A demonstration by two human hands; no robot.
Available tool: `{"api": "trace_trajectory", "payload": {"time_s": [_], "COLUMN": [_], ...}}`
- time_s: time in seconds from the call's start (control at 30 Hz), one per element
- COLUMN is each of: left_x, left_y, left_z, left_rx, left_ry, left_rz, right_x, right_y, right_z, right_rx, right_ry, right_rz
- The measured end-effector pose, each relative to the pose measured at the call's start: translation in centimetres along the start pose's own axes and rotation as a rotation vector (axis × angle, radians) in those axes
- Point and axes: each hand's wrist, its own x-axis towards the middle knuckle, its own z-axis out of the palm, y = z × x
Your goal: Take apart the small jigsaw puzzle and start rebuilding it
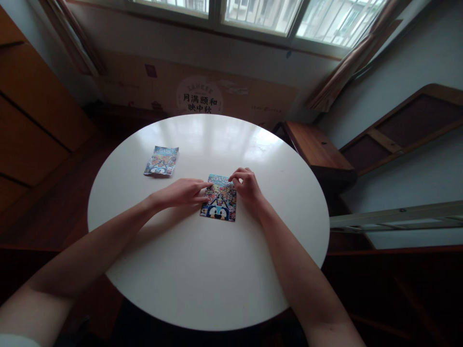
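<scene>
A small colourful jigsaw picture (219, 200) with a blue cartoon face lies flat near the middle of the round white table (202, 279). My left hand (183, 191) rests beside its left edge, fingers loosely curled, index finger stretched onto the picture's top left corner. My right hand (245, 185) sits at the top right corner, fingers curled down with the tips pinched on the picture's upper edge. Whether a loose piece is under those fingertips is hidden.
A torn colourful packet (161, 161) with the same cartoon print lies on the table's far left. A cardboard sheet with printed characters (198, 99) leans against the wall under the window. A wooden bench (316, 149) stands at right, wooden cabinets (32, 111) at left.
</scene>
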Motion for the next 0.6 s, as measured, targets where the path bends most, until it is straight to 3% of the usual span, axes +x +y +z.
{"api": "trace_trajectory", "payload": {"time_s": [0.13,0.37,0.47,0.6], "left_x": [0.0,0.0,0.2,0.4], "left_y": [0.1,-0.3,-0.7,-1.0], "left_z": [0.0,0.4,0.5,0.4], "left_rx": [-0.004,-0.033,-0.056,-0.085], "left_ry": [-0.023,0.038,0.146,0.387], "left_rz": [-0.019,-0.034,-0.090,-0.222], "right_x": [0.1,-0.6,-1.1,-2.5], "right_y": [0.2,-2.4,-5.0,-8.4], "right_z": [-0.3,-0.5,-0.3,0.9], "right_rx": [0.022,-0.092,-0.228,-0.379], "right_ry": [0.158,0.008,-0.040,-0.108], "right_rz": [0.054,0.030,0.016,0.045]}}
